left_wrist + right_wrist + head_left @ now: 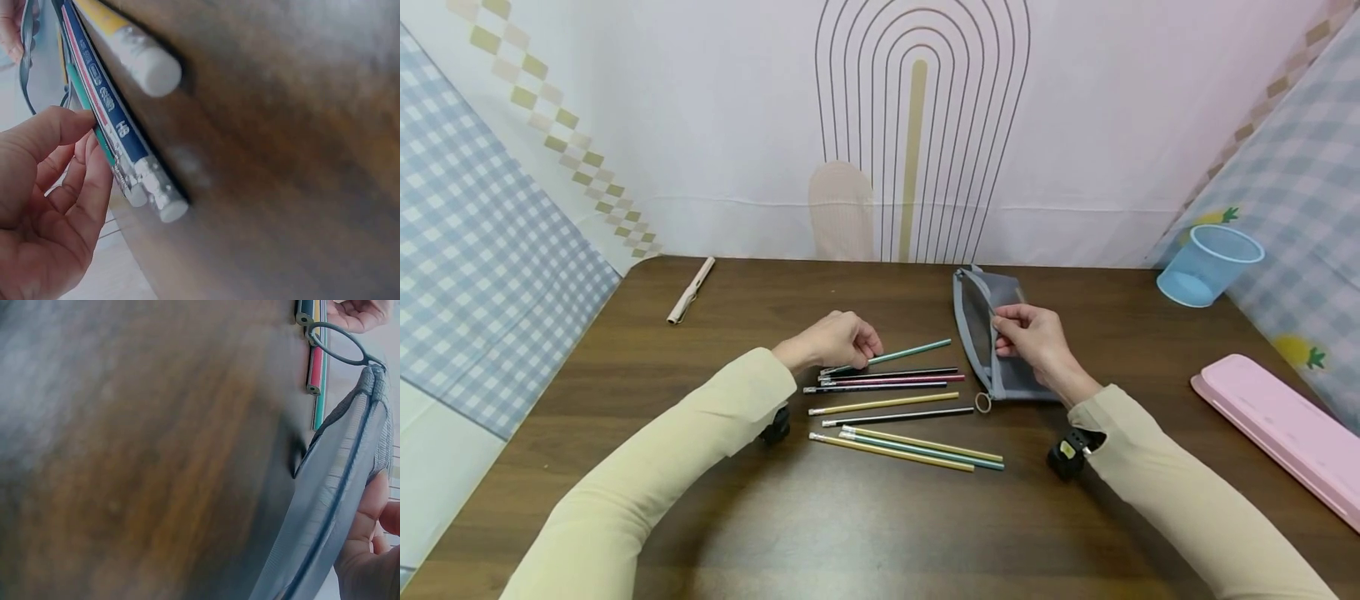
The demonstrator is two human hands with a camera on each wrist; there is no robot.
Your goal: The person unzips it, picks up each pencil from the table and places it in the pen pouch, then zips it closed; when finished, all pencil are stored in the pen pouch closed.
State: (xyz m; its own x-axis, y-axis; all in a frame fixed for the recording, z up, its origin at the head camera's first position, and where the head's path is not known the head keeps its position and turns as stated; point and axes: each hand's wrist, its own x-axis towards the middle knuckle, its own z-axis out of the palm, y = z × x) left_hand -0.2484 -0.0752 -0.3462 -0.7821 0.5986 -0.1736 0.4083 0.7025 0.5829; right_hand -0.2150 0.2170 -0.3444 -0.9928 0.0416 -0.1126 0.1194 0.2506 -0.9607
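Note:
My left hand (838, 340) pinches a green pencil (917, 350) near its eraser end, the other end raised toward the pouch. A grey zip pouch (1018, 382) lies unzipped on the right, its mouth facing left. With thumb and fingers my right hand (1036, 337) holds the edge of that mouth. Several pencils lie in a loose row below the left hand, including a dark blue pencil (103, 81), a pink-red pencil (315, 370), a black pencil (898, 417) and a yellow pencil (887, 404). Their eraser ends point left.
A pale pen (691, 292) lies at the table's back left. At the back right stands a blue mesh cup (1210, 267), with a pink case (1281, 429) nearer along the right edge. A patterned cloth (737, 125) hangs behind the brown table (850, 542).

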